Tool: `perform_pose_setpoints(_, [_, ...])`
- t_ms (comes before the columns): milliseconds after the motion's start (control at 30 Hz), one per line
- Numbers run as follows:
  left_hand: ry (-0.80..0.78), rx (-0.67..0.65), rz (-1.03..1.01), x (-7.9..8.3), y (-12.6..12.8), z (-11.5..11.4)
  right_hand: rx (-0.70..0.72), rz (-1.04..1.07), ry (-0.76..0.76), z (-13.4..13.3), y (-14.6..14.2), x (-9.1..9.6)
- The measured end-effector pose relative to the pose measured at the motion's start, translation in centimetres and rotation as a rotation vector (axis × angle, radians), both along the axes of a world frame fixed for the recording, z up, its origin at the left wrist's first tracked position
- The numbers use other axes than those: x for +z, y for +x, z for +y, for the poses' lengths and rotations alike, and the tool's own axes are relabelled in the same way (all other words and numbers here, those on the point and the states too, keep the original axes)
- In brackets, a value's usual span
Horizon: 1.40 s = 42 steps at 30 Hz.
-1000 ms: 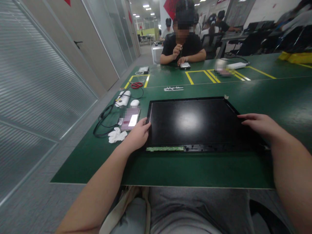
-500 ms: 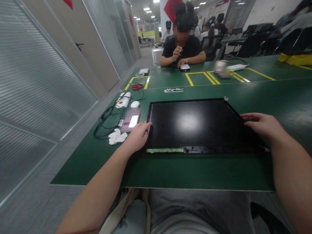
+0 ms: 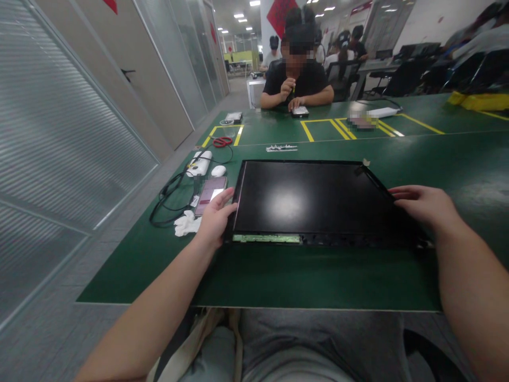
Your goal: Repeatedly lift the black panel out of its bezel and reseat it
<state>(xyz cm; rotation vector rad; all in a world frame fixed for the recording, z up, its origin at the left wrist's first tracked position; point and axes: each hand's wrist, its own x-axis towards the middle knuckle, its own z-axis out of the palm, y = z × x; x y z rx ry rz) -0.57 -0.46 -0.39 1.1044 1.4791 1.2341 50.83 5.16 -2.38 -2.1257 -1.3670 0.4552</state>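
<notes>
A black display panel (image 3: 330, 199) in a thin dark frame is in front of me, screen side up. Along its near edge runs a narrow green circuit board (image 3: 266, 239). At the left edge, my left hand (image 3: 214, 217) grips the frame, thumb on the rim and the other fingers along the outside. My right hand (image 3: 427, 204) is closed on the opposite edge, its fingertips partly hidden by the frame. The left side looks slightly raised from the green table (image 3: 318, 281). A small pale tab (image 3: 366, 162) sticks out at the far right corner.
Left of the panel lie a phone (image 3: 209, 193), crumpled white tissue (image 3: 186, 224), a white mouse-like object (image 3: 218, 171), black cables (image 3: 162, 204) and red-handled scissors (image 3: 222, 141). Thin white strips (image 3: 281, 148) lie beyond. Across the table, a person (image 3: 296, 79) handles a small device (image 3: 299, 112).
The panel's left side has risen and shifted slightly left, and the light's reflection slid left across the screen. My left hand moved with it, its fingers now further around the edge.
</notes>
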Motion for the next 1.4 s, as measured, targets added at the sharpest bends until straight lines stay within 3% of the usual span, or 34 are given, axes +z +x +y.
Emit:
perform_pose_setpoints(167, [-0.195, 0.073, -0.268, 0.8, 1.0, -0.2, -0.056, -0.057, -0.084, -0.3, -1.3, 1.2])
perform_pose_setpoints(467, [-0.209, 0.066, -0.381, 1.3, 1.4, -0.4, -0.007, -0.077, -0.093, -0.4, -1.6, 1.0])
perform_pose_setpoints(800, [-0.167, 0.081, -0.378, 2.2, 2.2, -0.9, 0.077, -0.122, -0.127, 0.3, -1.2, 0.5])
perform_pose_setpoints(1067, [-0.034, 0.051, -0.361, 1.4, 1.8, -0.7, 0.131, -0.171, -0.161, 0.3, -1.4, 0.5])
perform_pose_setpoints(1233, [0.051, -0.098, -0.279, 0.8, 1.5, -1.1, 0.125, -0.18, -0.178, 0.1, -1.7, 0.6])
perform_pose_setpoints(1400, [0.044, -0.152, -0.222, 0.5, 1.6, -1.3, 0.141, -0.193, -0.184, 0.1, -1.8, 0.6])
